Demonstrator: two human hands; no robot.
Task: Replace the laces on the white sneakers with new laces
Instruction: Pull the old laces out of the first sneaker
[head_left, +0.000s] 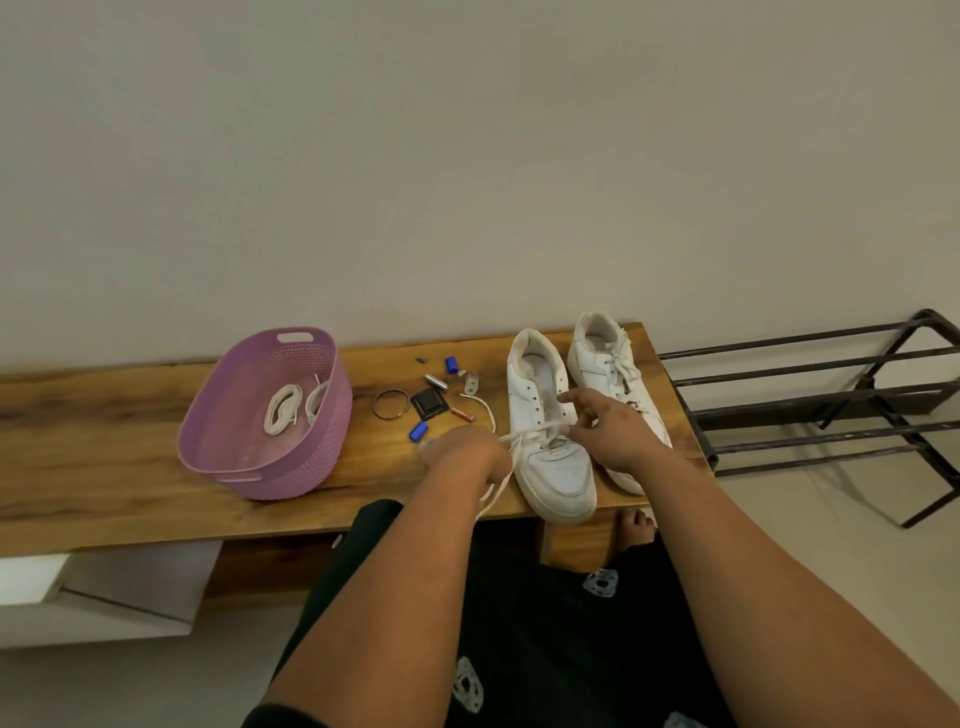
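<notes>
Two bare arms, no sleeves over them. No rings or watch on the left hand (467, 449) or the right hand (613, 426). Dark black clothes (545, 623) below, with pale grey-white flower-like shapes printed here and there. One bare foot (635, 526), toes showing, no shoe or sock.

You're looking through a dim, warm-toned, wide-angle view with soft, even light and no glare. Faint shadows sit beneath the purple basket (270, 415) and sneakers (550, 441). The bench (104, 447) edge bows from lens distortion, and fine detail looks slightly soft throughout.
</notes>
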